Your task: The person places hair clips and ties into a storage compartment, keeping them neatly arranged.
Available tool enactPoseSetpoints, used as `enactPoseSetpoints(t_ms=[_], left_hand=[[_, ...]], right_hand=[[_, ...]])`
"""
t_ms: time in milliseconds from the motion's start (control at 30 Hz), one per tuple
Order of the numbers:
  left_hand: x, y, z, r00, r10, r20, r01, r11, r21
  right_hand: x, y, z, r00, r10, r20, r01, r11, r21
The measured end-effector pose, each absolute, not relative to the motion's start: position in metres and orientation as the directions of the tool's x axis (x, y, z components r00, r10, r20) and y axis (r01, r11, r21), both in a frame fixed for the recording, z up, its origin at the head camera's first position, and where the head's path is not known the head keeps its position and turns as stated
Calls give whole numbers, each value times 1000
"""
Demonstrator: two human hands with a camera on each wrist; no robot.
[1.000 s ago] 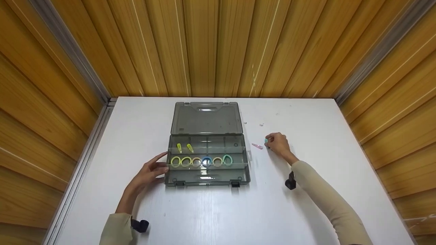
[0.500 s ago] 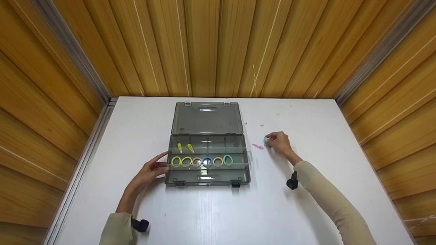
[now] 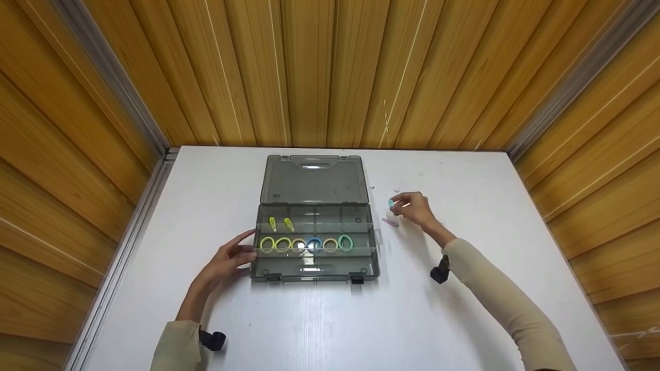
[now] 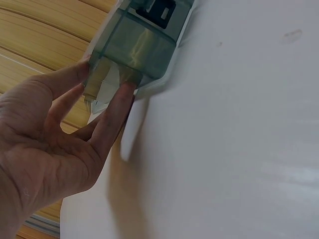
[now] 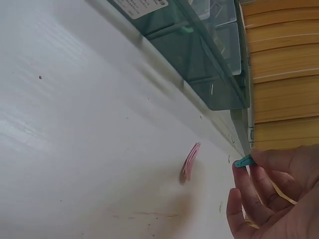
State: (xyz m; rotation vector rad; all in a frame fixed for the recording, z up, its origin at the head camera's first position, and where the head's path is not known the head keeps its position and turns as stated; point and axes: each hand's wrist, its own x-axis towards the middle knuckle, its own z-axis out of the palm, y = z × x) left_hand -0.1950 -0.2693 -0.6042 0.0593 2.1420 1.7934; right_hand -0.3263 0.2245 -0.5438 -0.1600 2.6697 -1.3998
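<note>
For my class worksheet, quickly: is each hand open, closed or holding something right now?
Left hand: open, touching the left side of the grey box.
Right hand: holding a teal clip.

Rings (image 3: 314,238) in box (image 3: 337,269), clip (image 3: 390,222) right (on table (image 3: 309,330))

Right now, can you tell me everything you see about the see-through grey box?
The box looks like smoky plastic. It sits open on the white table, its lid folded back, away from the person. Clear dividers make long rows: two yellow clips in the back, six coloured rings in the middle. Two dark latches show in front, a white label on the right side. The left hand touches its left side with its fingers.
</note>
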Motion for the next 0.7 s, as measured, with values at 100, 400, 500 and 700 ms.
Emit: enactPoseSetpoints(t_ms=[100,400,500,700], left_hand=[[-195,-269,-604,-941,248,-231,-184,199,963],[-193,-268,-603,-931,266,-251,-213,164,963],[-193,-268,-602,-929,268,-257,-222,154,963],[-193,-268,-601,-930,267,-254,-218,157,963]], right_hand=[[-327,216,-539,-983,-171,-70,-39,563,-825],[-329,188,-526,-963,-269,-11,-148,563,-813],[-327,180,-523,-952,-305,-2,-181,573,-800],[-323,164,-519,-934,-358,5,-221,564,-796]])
